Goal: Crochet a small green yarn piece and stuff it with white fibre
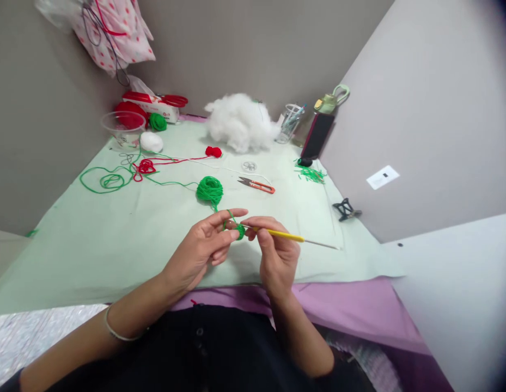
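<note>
Between thumb and fingers, my left hand pinches a small round green crochet piece. A strand of green yarn passes over its raised index finger. My right hand grips a crochet hook with a yellow handle, its tip at the green piece. The hook's other metal end points right, over the table. Just beyond my left hand sits a green yarn ball, with strands running from it toward my fingers. Orange-handled thread snips lie a little farther off. The exact stitch under my fingertips is hidden.
White stuffing is heaped at the back. Loose red yarn and green yarn spread over the left side, near a clear plastic tub. At right stand a bottle and green yarn scraps, by the wall.
</note>
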A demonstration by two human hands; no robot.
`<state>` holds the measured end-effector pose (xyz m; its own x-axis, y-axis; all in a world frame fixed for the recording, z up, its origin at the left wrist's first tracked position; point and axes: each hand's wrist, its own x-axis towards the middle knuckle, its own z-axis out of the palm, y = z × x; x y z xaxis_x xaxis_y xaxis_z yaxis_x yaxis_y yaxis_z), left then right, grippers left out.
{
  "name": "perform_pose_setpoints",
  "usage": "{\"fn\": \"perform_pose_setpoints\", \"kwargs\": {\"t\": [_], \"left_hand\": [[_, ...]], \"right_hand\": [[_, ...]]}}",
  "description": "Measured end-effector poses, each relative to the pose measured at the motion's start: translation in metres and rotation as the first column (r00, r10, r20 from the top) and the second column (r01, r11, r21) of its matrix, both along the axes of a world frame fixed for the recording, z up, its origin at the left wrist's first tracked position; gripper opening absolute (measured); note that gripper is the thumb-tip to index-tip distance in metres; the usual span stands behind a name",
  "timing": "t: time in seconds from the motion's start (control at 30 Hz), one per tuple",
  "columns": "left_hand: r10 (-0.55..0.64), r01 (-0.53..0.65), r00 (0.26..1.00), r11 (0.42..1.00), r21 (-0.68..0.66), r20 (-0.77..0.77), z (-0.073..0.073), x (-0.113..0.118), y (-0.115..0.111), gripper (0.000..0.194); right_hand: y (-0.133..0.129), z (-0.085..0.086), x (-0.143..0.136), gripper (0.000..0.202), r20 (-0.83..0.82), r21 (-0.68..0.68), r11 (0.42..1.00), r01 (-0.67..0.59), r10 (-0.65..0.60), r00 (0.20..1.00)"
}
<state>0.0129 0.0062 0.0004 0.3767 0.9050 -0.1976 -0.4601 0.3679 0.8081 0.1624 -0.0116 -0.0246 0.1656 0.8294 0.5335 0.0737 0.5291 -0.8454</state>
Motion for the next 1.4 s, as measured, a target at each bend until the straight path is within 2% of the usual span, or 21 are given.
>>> {"fn": "perform_pose_setpoints", "kwargs": {"t": [0.07,0.13,0.2,0.27,0.3,0.37,0.43,0.5,0.57,0.63,0.77,0.9,1.0,1.07,1.13,1.2,1.27,1.3,1.37,1.4], "left_hand": [[0.060,-0.059,0.997,0.998,0.030,-0.039,-0.001,0.003,-0.002,0.039],[0.095,-0.094,0.995,0.995,0.026,-0.039,-0.002,0.006,-0.002,0.044],[0.052,-0.051,0.999,0.998,-0.033,0.003,-0.004,0.006,-0.001,0.045],[-0.039,0.047,0.996,0.992,-0.113,0.077,-0.005,0.003,0.002,0.041],[-0.067,0.082,0.991,0.987,-0.140,0.114,-0.005,0.001,0.003,0.037],[-0.055,0.079,0.986,0.985,-0.156,0.157,-0.005,-0.003,0.007,0.032],[-0.009,0.028,0.988,0.991,-0.128,0.152,-0.004,-0.005,0.008,0.030],[0.002,0.007,0.994,0.996,-0.083,0.106,-0.003,-0.005,0.006,0.031],[-0.004,0.005,0.999,0.999,-0.040,0.045,-0.003,-0.003,0.003,0.031],[-0.004,0.004,1.000,1.000,-0.010,-0.006,-0.003,-0.002,0.000,0.032],[0.000,0.001,0.999,1.000,0.010,-0.052,-0.001,-0.003,-0.001,0.032],[0.021,-0.020,0.997,0.999,0.025,-0.076,0.000,-0.005,0.000,0.033],[0.057,-0.048,0.991,0.996,0.073,-0.125,-0.002,-0.006,-0.001,0.034],[0.101,-0.074,0.977,0.987,0.143,-0.190,-0.004,-0.006,-0.002,0.033],[0.167,-0.108,0.949,0.969,0.221,-0.267,-0.005,-0.005,-0.005,0.032],[0.224,-0.146,0.931,0.952,0.268,-0.289,-0.006,-0.002,-0.008,0.035],[0.204,-0.155,0.953,0.964,0.218,-0.226,-0.006,0.002,-0.009,0.047],[0.154,-0.129,0.974,0.980,0.150,-0.169,-0.005,0.003,-0.008,0.053],[0.020,-0.021,0.999,1.000,-0.014,-0.036,-0.005,0.003,-0.005,0.057],[-0.026,0.028,0.999,0.997,-0.078,0.023,-0.005,0.002,-0.002,0.055]], "right_hand": [[-0.002,-0.003,-0.002,0.023,0.099,0.049,0.998,0.044,-0.049,0.994],[-0.004,-0.008,-0.003,0.028,0.238,0.176,0.978,0.111,-0.152,0.959],[-0.006,-0.012,-0.002,0.034,0.353,0.334,0.931,0.151,-0.272,0.895],[-0.005,-0.013,0.000,0.035,0.372,0.377,0.912,0.162,-0.309,0.875],[-0.004,-0.012,0.002,0.031,0.333,0.338,0.925,0.174,-0.290,0.897],[-0.002,-0.008,0.005,0.023,0.172,0.173,0.968,0.180,-0.209,0.963],[0.001,-0.004,0.007,0.019,-0.013,0.018,0.993,0.114,-0.113,0.993],[0.002,-0.001,0.007,0.017,-0.080,-0.057,0.998,0.013,-0.018,0.997],[0.002,-0.001,0.006,0.015,-0.051,-0.093,0.995,-0.032,0.027,0.998],[0.003,-0.003,0.005,0.015,-0.051,-0.125,0.992,-0.025,0.019,0.999],[0.005,-0.005,0.007,0.020,-0.196,-0.177,0.980,-0.086,0.051,0.979],[0.005,-0.002,0.009,0.021,-0.241,-0.166,0.976,-0.141,0.098,0.966],[0.000,0.002,0.009,0.021,-0.143,-0.136,0.986,-0.098,0.078,0.987],[-0.005,0.004,0.009,0.020,0.037,-0.078,0.997,-0.010,0.013,0.999],[-0.009,0.003,0.008,0.021,0.252,0.060,0.997,0.056,-0.069,0.965],[-0.010,-0.002,0.005,0.026,0.420,0.237,0.969,0.071,-0.168,0.892],[-0.008,-0.009,0.002,0.033,0.501,0.379,0.921,0.089,-0.285,0.817],[-0.007,-0.012,0.001,0.036,0.508,0.424,0.899,0.111,-0.337,0.793],[-0.006,-0.015,0.001,0.037,0.479,0.432,0.889,0.151,-0.368,0.797],[-0.005,-0.014,0.001,0.035,0.437,0.390,0.906,0.164,-0.339,0.833]]}}
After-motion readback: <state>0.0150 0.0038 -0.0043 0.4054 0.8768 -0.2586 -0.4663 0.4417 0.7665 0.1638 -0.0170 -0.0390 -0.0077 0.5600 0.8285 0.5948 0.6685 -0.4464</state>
